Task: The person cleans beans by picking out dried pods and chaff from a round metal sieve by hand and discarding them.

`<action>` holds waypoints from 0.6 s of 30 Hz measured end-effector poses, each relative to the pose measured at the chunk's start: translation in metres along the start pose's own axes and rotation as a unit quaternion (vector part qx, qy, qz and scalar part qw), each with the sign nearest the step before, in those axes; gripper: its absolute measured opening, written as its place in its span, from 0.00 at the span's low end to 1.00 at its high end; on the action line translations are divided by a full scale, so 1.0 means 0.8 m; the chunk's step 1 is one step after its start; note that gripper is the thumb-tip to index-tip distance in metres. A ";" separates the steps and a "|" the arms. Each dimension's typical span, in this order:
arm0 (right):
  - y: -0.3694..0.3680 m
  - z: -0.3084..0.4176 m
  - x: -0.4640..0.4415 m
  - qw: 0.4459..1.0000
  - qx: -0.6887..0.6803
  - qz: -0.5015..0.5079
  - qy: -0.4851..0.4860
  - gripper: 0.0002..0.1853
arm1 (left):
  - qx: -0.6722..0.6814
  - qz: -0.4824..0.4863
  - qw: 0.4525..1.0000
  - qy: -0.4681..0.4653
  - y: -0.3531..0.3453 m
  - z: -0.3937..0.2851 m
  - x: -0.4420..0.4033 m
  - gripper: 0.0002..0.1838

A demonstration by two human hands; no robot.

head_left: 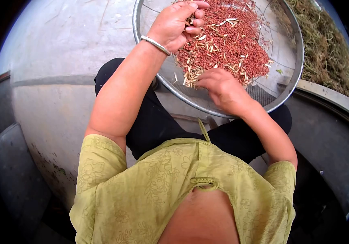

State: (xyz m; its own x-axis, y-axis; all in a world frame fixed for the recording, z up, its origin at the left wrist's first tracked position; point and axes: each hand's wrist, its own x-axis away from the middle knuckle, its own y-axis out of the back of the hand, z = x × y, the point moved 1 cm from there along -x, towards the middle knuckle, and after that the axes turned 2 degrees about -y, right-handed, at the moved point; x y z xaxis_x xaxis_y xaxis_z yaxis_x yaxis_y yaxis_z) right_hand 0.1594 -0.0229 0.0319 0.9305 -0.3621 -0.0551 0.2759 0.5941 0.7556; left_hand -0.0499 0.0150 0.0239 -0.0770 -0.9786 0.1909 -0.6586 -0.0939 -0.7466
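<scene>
A round sieve with a metal rim [300, 49] and a mesh bottom holds a spread of small red beans [243, 46]. Pale dry husk pieces [191, 73] are strewn among the beans, thickest at the near left of the heap. My left hand [174, 26], with a silver bangle [155, 44] at the wrist, is raised over the left side of the sieve, its fingers curled around some dry husks. Low over the near edge of the heap, my right hand [225, 90] has its fingers bent down at the husks; its fingertips are partly hidden.
My knees in black trousers [154, 126] are under the sieve's near side. Dried plant stalks [325, 49] lie heaped to the right, behind a pale ledge [329, 97]. Concrete floor [64, 49] stretches out on the left.
</scene>
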 end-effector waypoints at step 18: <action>-0.010 -0.006 -0.011 0.980 -0.073 0.004 -0.187 0.22 | -0.013 -0.001 1.000 -0.001 0.002 0.005 -0.003 0.12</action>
State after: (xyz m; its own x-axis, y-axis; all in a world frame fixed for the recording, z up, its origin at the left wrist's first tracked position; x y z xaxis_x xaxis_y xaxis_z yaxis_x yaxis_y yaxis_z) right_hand 0.1499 -0.0213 0.0232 0.7875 -0.5782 0.2135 0.3253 0.6841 0.6528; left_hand -0.0481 0.0163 0.0197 -0.0745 -0.9788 0.1907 -0.6783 -0.0905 -0.7292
